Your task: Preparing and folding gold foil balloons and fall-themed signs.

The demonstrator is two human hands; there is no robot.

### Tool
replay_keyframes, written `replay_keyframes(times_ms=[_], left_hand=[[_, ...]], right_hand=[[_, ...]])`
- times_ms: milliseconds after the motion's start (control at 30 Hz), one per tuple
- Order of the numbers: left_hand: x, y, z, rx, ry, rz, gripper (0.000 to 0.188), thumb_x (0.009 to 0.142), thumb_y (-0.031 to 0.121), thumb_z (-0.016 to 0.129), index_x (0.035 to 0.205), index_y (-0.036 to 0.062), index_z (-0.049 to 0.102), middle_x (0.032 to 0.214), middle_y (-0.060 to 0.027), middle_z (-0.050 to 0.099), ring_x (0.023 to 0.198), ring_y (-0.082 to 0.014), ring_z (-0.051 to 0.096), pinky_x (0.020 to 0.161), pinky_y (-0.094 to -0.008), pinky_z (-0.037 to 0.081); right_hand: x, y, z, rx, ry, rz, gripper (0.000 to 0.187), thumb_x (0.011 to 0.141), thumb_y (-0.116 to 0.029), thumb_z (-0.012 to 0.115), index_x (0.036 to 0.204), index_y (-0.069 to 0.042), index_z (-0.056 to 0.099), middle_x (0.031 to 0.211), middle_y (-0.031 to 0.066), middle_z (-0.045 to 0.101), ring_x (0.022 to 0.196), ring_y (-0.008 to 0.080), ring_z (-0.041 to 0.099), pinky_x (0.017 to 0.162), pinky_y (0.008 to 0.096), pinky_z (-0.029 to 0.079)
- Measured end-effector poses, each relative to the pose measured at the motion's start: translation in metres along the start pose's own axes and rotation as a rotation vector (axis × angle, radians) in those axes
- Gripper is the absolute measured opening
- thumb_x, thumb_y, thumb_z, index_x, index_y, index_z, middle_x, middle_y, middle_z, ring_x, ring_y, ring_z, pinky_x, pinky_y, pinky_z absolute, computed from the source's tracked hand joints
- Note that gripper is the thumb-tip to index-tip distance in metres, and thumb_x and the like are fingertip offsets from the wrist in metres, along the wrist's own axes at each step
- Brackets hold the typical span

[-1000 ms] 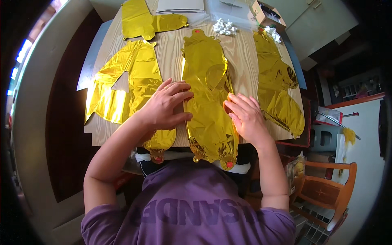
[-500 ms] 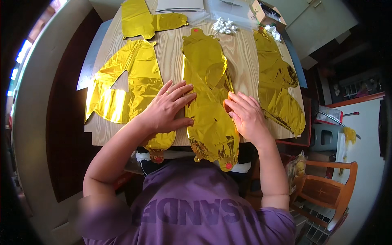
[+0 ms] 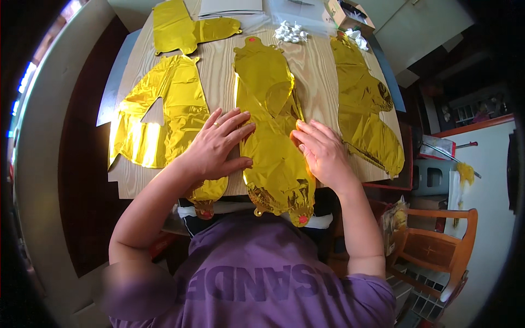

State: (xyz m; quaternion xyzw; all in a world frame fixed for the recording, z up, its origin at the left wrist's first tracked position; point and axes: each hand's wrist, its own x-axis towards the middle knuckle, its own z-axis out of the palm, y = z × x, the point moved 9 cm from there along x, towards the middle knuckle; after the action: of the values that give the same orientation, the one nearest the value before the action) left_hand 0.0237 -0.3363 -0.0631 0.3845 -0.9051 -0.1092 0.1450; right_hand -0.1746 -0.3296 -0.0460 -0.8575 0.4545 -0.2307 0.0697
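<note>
A long, flat gold foil balloon (image 3: 273, 145) lies down the middle of the table, its lower end hanging over the near edge. A red dot marks each of its ends. Across its left edge my left hand (image 3: 219, 136) rests palm down, fingers stretched and thumb apart, with a ring on one finger. On the opposite edge sits my right hand (image 3: 324, 150), fingers slightly bent and laid along the foil, thumb near them. Left of the middle one is a wider gold foil balloon (image 3: 180, 93), partly under my left forearm. Another gold foil balloon (image 3: 358, 87) lies at the right.
A further gold foil balloon (image 3: 175, 27) is at the far left of the wooden table (image 3: 320, 71). At the back are white sheets (image 3: 232, 6), a pile of small white pieces (image 3: 291, 33), crumpled white tissue (image 3: 356, 40) and a cardboard box (image 3: 350, 16). A wooden chair (image 3: 437, 246) stands at right.
The whole view has shifted slightly, so the scene sits a little further left. Both hands keep nearly the same places on the middle balloon.
</note>
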Motion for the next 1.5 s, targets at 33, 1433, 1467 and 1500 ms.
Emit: replay_keyframes(times_ms=[33,1433,1467,1500], left_hand=[[0.0,0.0,0.0,0.001,-0.003,0.002,0.077,0.083,0.047,0.072,0.146,0.0109,0.046,0.153,-0.0141,0.042,0.144,-0.0362,0.036,0.12,-0.0568,0.022],[0.007,0.003,-0.008,-0.07,-0.002,0.019,0.066,0.087,0.025,0.067,0.146,0.0067,0.044,0.151,-0.0143,0.044,0.144,-0.0313,0.038,0.12,-0.0564,0.021],[0.006,0.003,-0.008,-0.06,-0.003,0.021,0.066,0.087,0.025,0.067,0.146,0.0065,0.044,0.151,-0.0143,0.044,0.144,-0.0314,0.038,0.12,-0.0564,0.021],[0.006,0.003,-0.007,-0.047,-0.007,0.019,0.066,0.087,0.026,0.067,0.146,0.0063,0.044,0.151,-0.0143,0.044,0.144,-0.0314,0.038,0.12,-0.0564,0.021]], right_hand=[[0.0,0.001,0.001,0.005,0.002,0.0,0.031,0.086,-0.009,0.068,0.117,-0.006,0.069,0.129,0.0092,0.065,0.123,0.0307,0.056,0.106,0.0418,0.042],[-0.015,-0.125,0.033,0.025,-0.062,-0.115,0.034,0.087,-0.016,0.063,0.115,0.001,0.062,0.118,0.0164,0.059,0.107,0.0297,0.054,0.093,0.0427,0.044],[-0.014,-0.124,0.032,0.026,-0.051,-0.102,0.038,0.087,-0.019,0.065,0.119,0.001,0.06,0.118,0.0162,0.058,0.107,0.0295,0.054,0.092,0.0428,0.044],[-0.011,-0.124,0.03,0.023,-0.037,-0.095,0.04,0.087,-0.021,0.066,0.12,0.0,0.06,0.119,0.0159,0.058,0.107,0.0296,0.054,0.092,0.0428,0.044]])
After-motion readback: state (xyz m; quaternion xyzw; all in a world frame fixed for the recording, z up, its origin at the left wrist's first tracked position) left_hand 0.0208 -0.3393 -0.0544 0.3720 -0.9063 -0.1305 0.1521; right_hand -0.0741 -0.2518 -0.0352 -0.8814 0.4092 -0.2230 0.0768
